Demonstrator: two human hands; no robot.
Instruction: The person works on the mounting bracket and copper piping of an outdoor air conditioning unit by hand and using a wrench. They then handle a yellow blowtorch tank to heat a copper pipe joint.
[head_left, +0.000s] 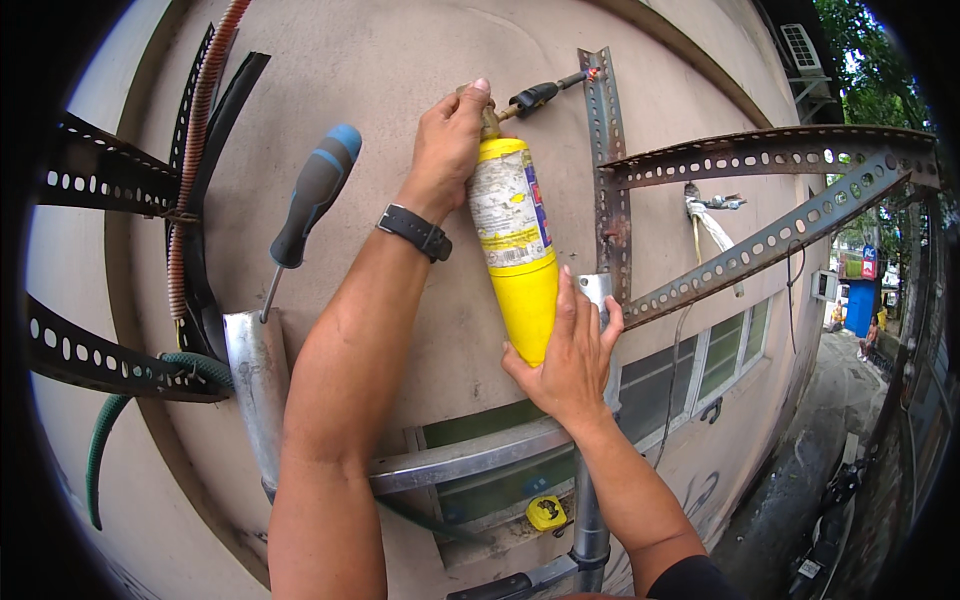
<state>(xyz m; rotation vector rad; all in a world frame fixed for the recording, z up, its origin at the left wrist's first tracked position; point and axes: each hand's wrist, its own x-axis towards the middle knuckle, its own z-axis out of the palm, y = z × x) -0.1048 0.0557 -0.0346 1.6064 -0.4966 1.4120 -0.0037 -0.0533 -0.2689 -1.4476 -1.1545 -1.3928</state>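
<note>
A yellow gas torch (pixel 522 300) with a worn paper label is held tilted in front of the wall. My left hand (pixel 448 150) is closed round its brass valve at the top, thumb uppermost. My right hand (pixel 572 372) cups the bottom of the cylinder between thumb and fingers. From the valve, the black-sleeved burner tube (pixel 537 97) points right toward the upper end of an upright perforated angle bar (pixel 605 130). An orange-red spot shows on the bar at the tube's tip. Whether a flame burns there, I cannot tell.
Rusty perforated brackets (pixel 760 235) jut from the wall at right; more stand at left. A screwdriver (pixel 316 195) rests in a ladder's metal upright (pixel 257 380). Below are a ladder rung (pixel 470 458), a yellow tape measure (pixel 546 513) and windows. An alley (pixel 800 470) lies far below at right.
</note>
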